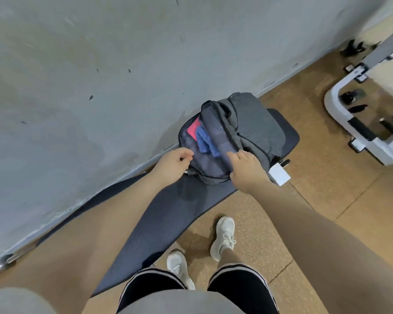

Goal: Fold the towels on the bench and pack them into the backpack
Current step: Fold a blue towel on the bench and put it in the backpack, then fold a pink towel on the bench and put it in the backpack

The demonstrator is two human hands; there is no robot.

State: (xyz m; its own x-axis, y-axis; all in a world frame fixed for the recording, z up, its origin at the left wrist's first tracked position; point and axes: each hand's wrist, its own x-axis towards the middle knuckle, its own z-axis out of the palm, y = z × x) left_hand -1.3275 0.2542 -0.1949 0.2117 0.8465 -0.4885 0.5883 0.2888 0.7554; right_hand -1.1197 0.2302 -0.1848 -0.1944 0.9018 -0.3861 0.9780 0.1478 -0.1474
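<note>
— Where are we? A grey, scuffed wall (100,64) runs along the left, and a tan speckled floor (315,200) spreads out to the right, with a white metal frame (359,132) of gym equipment off in the far corner.

— And what are we working on? A long, dark padded counter (159,223) set close along the wall. We stand beside it in white sneakers (224,236) and black shorts.

— Where is the backpack (254,125)? It lies at the far end of the counter, just beside the wall. It is grey, with its main compartment unzipped and gaping toward us, the front panel slumped over to the right.

— Can we see inside? Yes: a blue towel (204,139) sits crumpled in the opening, and a pink towel (193,131) lies flat just behind it, touching it.

— And our hands? Our left hand (173,164) is at the left rim of the opening, its fingers (186,156) curled in and pinching the edge there. Our right hand (247,166) rests on the right rim, its fingers (234,155) pressed together against the fabric; whether they grip it we cannot tell.
</note>
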